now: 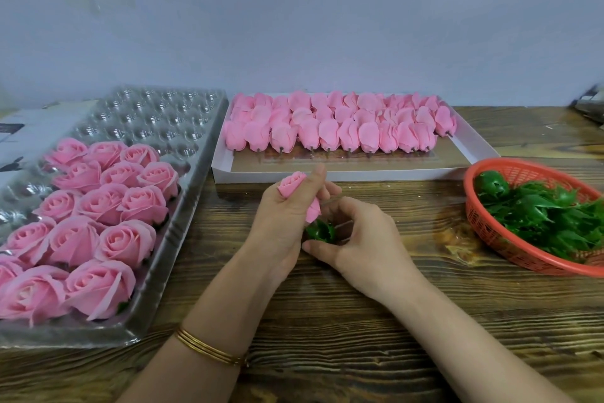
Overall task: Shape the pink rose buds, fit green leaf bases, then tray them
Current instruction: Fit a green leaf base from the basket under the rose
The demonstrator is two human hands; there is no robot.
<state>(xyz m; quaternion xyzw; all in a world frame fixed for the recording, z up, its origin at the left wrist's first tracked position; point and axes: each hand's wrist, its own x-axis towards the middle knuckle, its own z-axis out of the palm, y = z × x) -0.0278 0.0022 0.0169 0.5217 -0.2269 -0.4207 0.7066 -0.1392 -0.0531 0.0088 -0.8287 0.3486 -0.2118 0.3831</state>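
Head view of the rose assembly station. The left hand (286, 206) is curled round a pink rose bud (292, 184), which juts out above the knuckles. A second pink piece (313, 211) shows below its fingers; whether it is a separate bud cannot be told. Directly beneath that piece sits a green leaf base (322, 232), pinched between the thumb and curled fingers of the right hand (362, 239). The two hands touch over the middle of the worktop (359, 337).

To the left lies a clear plastic tray (157, 118), its near cells filled with finished roses (108, 206) and its far cells bare. The tray's right edge runs close beside the left forearm, which wears gold bangles (209, 348). Behind the hands stands a white box (327, 176) with rows of unshaped buds (327, 131); a strip of wood separates its front wall from the knuckles. At the right, well apart from the right hand, a red basket (480, 223) holds loose leaf bases (549, 216), with open wood grain between them.
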